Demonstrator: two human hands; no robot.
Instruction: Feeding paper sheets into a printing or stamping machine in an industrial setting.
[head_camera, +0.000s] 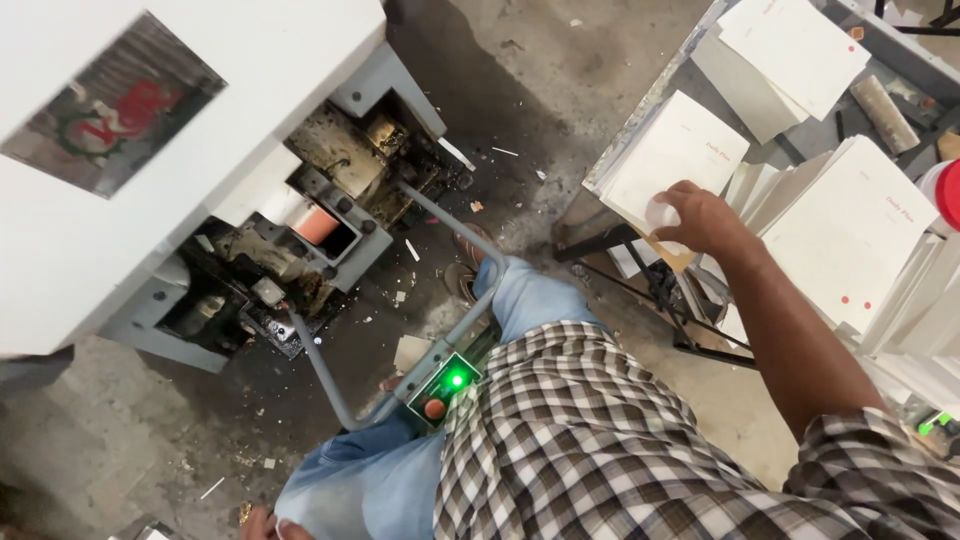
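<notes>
— Start with the big thing: what fills the left side?

— A white machine (120, 190), its grimy grey mechanism open toward the person, with a bent metal tube running to a small control box (447, 384) that shows a green light and a red button. It stands on a dusty concrete floor (120, 440) strewn with scraps.

— And on the right?

— A metal rack (640, 110) carrying stacks of cream printed sheets (850, 235). The right hand (700, 218) rests on the near edge of one stack (675, 150), fingers curled together round a small white wad – clamped on it, I'd say, though the wad is partly hidden.

— How would those sheets handle?

— Light singly, probably stiff like card, smooth enough to slide off each other – a whole stack would be heavy. I'd take hold at a free corner or edge, thumb on top, to avoid creasing.

— The left hand?

— Only fingertips (262, 524) show at the bottom edge beside the jeans; whether it grips anything I cannot tell.
</notes>
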